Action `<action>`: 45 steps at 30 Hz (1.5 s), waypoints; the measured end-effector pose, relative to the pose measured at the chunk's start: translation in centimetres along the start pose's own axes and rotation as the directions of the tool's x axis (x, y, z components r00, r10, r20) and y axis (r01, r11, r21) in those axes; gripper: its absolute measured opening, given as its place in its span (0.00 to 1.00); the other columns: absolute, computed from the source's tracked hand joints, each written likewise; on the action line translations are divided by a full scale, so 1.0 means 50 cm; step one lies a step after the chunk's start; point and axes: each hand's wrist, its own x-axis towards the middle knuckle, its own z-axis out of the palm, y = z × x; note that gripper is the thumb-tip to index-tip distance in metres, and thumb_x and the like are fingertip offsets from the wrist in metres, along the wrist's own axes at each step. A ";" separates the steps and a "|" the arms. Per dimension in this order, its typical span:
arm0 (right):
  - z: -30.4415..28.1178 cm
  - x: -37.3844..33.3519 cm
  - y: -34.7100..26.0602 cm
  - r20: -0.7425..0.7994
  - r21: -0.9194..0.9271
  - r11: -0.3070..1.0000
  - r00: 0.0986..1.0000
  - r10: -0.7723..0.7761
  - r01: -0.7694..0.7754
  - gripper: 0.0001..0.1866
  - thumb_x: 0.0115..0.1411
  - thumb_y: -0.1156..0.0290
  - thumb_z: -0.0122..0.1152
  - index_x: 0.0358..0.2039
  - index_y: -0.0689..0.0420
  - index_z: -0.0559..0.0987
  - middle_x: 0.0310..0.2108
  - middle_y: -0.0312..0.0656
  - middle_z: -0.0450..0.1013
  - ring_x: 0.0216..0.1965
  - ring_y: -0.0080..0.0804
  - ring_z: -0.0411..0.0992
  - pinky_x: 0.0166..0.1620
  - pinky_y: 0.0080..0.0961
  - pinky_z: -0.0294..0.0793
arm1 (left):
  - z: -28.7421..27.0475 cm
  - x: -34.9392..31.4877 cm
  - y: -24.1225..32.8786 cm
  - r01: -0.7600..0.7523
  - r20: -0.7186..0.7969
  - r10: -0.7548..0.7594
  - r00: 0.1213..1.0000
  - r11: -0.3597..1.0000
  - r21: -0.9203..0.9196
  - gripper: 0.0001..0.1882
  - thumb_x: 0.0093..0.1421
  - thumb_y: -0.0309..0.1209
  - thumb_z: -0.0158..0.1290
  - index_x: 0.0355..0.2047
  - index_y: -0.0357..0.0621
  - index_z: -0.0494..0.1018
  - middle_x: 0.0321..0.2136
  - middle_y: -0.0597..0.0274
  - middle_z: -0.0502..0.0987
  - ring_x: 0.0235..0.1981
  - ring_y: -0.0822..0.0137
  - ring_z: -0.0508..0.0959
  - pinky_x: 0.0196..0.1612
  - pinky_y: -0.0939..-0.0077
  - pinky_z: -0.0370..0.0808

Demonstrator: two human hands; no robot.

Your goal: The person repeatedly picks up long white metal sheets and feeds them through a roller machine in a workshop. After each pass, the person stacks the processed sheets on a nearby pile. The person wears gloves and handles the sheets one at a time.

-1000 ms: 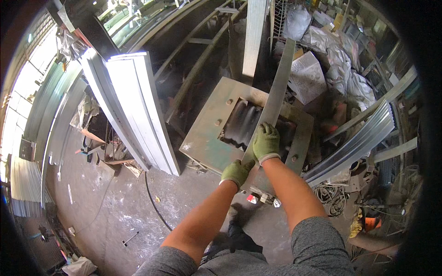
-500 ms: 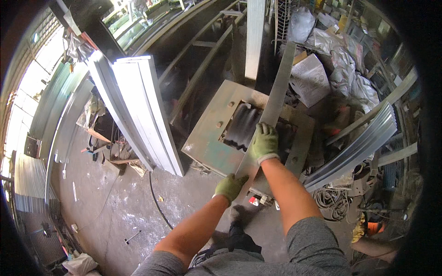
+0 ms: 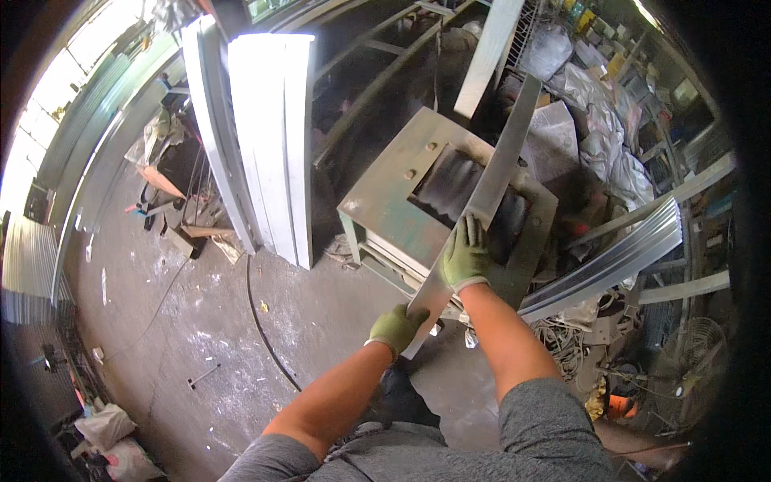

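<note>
A long flat grey metal strip (image 3: 506,153) lies slantwise across the top of a bench machine, its near end sticking out toward me. My left hand (image 3: 395,328), in a green work glove, grips the strip's left edge close to that end; its thumb rests on top. Farther along, my gloved right hand (image 3: 466,259) presses flat on the strip with its fingers stretched forward. The machine's worn metal top plate (image 3: 381,189) has an opening where a dark ridged roller (image 3: 451,186) shows on both sides of the strip.
Tall white metal profiles (image 3: 271,153) stand left of the machine. Stacked shiny channels (image 3: 618,257) lean at the right, near plastic-wrapped bundles (image 3: 598,120). A black cable (image 3: 261,325) crosses the floor. A fan (image 3: 692,353) and part of another person's arm (image 3: 642,446) are at lower right.
My view has shifted, so the machine sits a little higher and to the right. The right hand now lies flatter, fingers straighter. My left hand keeps its hold near the strip's end.
</note>
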 end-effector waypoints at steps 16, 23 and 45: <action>-0.070 -0.377 -0.325 0.164 0.228 0.973 0.984 -0.075 0.036 0.29 0.68 0.63 0.60 0.66 0.66 0.74 0.70 0.61 0.67 0.69 0.66 0.66 0.72 0.59 0.65 | -0.034 -0.308 -0.442 0.166 0.100 -0.181 0.978 0.976 0.140 0.42 0.67 0.70 0.52 0.57 0.43 0.80 0.52 0.35 0.84 0.57 0.35 0.82 0.60 0.46 0.77; -0.068 -0.281 -0.288 0.085 0.103 0.972 0.971 -0.222 0.213 0.28 0.71 0.59 0.59 0.65 0.64 0.73 0.71 0.57 0.66 0.73 0.62 0.61 0.74 0.59 0.61 | -0.035 -0.460 -0.620 0.188 0.114 -0.206 0.972 0.971 0.150 0.38 0.65 0.69 0.56 0.51 0.44 0.83 0.47 0.38 0.86 0.52 0.37 0.85 0.54 0.47 0.80; -0.139 -0.571 -0.445 0.282 0.532 0.778 0.797 -0.535 0.334 0.31 0.72 0.48 0.58 0.63 0.62 0.80 0.72 0.52 0.69 0.77 0.59 0.58 0.77 0.57 0.53 | -0.010 -0.758 -1.035 0.349 0.250 -0.334 0.909 0.937 -0.018 0.46 0.57 0.74 0.62 0.50 0.40 0.85 0.42 0.44 0.88 0.47 0.49 0.88 0.53 0.57 0.80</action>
